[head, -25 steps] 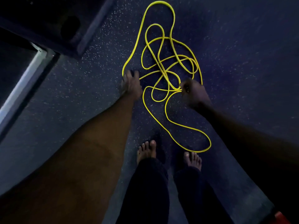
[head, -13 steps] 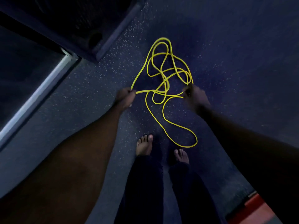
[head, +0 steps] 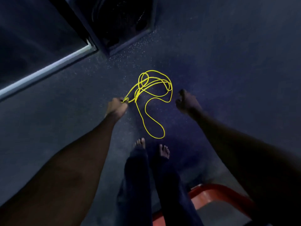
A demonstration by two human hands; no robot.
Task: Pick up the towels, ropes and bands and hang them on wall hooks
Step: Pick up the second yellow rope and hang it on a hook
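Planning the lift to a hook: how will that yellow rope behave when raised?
Probably floppy: the yellow rope curls in loose loops. Likely light: the left hand alone holds gathered strands. The overlapping loops may tangle.

We have let go with our right hand (head: pixel 187 101). Half a second ago its fingers (head: pixel 179 100) pinched strands at the right of the tangle; now they curl on nothing, well apart from the yellow rope (head: pixel 153 84). Our left hand (head: pixel 116 106), which a second ago rested on the floor (head: pixel 65 111) beside one loop, now grips several strands bunched at its fingers (head: pixel 122 100). The rope, once spread wide, has drawn into a tighter coil just beyond those fingers, with one long loop trailing back from them. Our view has risen too, and a red-rimmed object (head: pixel 219 190) has come in under the right arm.
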